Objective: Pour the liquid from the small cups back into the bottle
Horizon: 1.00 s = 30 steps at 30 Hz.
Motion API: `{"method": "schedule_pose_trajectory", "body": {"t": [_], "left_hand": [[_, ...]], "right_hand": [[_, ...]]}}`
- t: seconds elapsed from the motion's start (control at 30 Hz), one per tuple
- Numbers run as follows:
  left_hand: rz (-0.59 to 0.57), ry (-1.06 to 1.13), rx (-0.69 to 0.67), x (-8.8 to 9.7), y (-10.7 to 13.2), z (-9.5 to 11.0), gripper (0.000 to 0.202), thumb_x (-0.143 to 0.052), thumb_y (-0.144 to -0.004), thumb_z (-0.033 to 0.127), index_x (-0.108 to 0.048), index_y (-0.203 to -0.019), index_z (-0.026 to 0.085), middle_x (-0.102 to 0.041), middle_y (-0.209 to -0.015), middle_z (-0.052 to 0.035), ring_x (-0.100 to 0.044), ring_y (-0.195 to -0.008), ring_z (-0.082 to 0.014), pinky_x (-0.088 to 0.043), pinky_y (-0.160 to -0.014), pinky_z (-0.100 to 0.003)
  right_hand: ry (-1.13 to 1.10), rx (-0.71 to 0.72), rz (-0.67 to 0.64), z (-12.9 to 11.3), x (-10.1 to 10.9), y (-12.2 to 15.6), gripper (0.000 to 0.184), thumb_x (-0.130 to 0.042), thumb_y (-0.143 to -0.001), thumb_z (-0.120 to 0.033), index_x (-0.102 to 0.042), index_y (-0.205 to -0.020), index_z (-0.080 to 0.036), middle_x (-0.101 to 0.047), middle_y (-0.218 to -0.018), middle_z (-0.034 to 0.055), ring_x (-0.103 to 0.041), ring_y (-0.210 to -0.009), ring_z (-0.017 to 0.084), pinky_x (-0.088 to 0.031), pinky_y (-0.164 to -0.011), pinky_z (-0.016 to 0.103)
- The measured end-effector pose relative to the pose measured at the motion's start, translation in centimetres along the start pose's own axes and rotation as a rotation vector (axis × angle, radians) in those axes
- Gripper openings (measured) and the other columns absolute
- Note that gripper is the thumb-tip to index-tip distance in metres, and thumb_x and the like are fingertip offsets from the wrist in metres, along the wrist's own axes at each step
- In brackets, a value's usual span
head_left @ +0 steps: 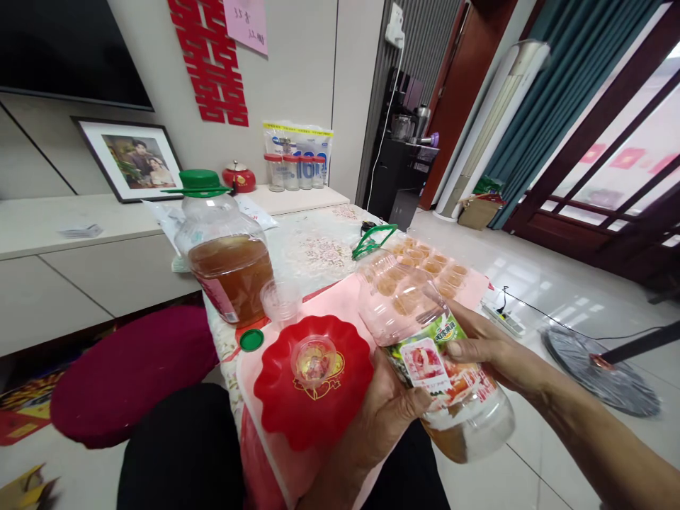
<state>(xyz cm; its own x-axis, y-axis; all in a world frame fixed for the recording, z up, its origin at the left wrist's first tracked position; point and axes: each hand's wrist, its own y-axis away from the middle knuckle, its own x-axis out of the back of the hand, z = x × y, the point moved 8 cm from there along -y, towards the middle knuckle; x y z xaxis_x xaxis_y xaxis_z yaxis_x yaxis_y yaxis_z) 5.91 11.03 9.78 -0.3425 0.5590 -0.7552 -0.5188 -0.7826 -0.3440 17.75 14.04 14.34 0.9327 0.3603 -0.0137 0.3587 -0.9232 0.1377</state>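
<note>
A transparent plastic bottle (387,301) with a fruit label and a green handle ring is tilted over my lap, its neck to the upper left. A little brown liquid lies in its bottom. My left hand (390,397) grips its near side, and my right hand (472,343) is wrapped round its far side. Left of the bottle, a red scalloped plate (281,411) holds a small transparent cup (314,360). Beside the plate lie a green cap (251,340) and empty transparent cups (280,303). Behind the bottle stand several cups of amber liquid (433,265).
A big jug of brown liquid (228,265) with a green lid stands at the table's left. On the cabinet are a framed photo (141,159), a red pot (239,177) and red-lidded jars (291,173). A maroon stool (138,372) and a wrapped round base (600,372) flank the table.
</note>
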Motion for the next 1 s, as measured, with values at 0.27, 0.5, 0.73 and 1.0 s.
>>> {"method": "schedule_pose_trajectory", "body": {"t": [0.27,0.5,0.73,1.0], "left_hand": [[0.068,-0.014,-0.01,1.2,0.5,-0.8,0.082,-0.084,-0.084,0.045,-0.043,-0.153,0.03,-0.062,-0.151,-0.0125,-0.055,-0.143,-0.0402,-0.044,-0.12,-0.058],[0.149,-0.009,-0.022,2.3,0.8,-0.8,0.085,-0.086,-0.082,0.044,-0.04,-0.153,0.03,-0.061,-0.153,-0.0114,-0.051,-0.147,-0.0389,-0.042,-0.123,-0.056],[0.174,0.034,-0.022,3.1,1.0,-0.8,0.085,-0.085,-0.084,0.035,-0.036,-0.153,0.028,-0.062,-0.15,-0.0145,-0.058,-0.142,-0.0368,-0.042,-0.122,-0.058],[0.15,0.077,-0.035,2.7,0.6,-1.0,0.088,-0.085,-0.084,0.042,-0.034,-0.155,0.033,-0.059,-0.154,-0.0129,-0.054,-0.145,-0.0373,-0.041,-0.123,-0.059]], "right_hand": [[0.029,0.005,-0.038,0.1,-1.0,-1.0,0.09,-0.082,-0.082,-0.04,-0.04,-0.162,-0.032,-0.059,-0.153,0.0075,-0.052,-0.144,0.037,-0.054,-0.11,0.055],[-0.016,0.016,-0.051,0.1,-1.4,-1.6,0.087,-0.083,-0.083,-0.039,-0.042,-0.16,-0.033,-0.062,-0.15,0.0055,-0.062,-0.134,0.032,-0.055,-0.109,0.048],[-0.041,0.02,-0.07,0.5,-1.6,-2.2,0.085,-0.082,-0.084,-0.038,-0.043,-0.16,-0.033,-0.062,-0.15,0.0053,-0.064,-0.132,0.03,-0.058,-0.104,0.044],[-0.061,0.034,-0.109,0.0,-1.7,-2.7,0.087,-0.083,-0.084,-0.036,-0.041,-0.16,-0.034,-0.064,-0.148,0.0044,-0.071,-0.118,0.024,-0.061,-0.096,0.035]]}}
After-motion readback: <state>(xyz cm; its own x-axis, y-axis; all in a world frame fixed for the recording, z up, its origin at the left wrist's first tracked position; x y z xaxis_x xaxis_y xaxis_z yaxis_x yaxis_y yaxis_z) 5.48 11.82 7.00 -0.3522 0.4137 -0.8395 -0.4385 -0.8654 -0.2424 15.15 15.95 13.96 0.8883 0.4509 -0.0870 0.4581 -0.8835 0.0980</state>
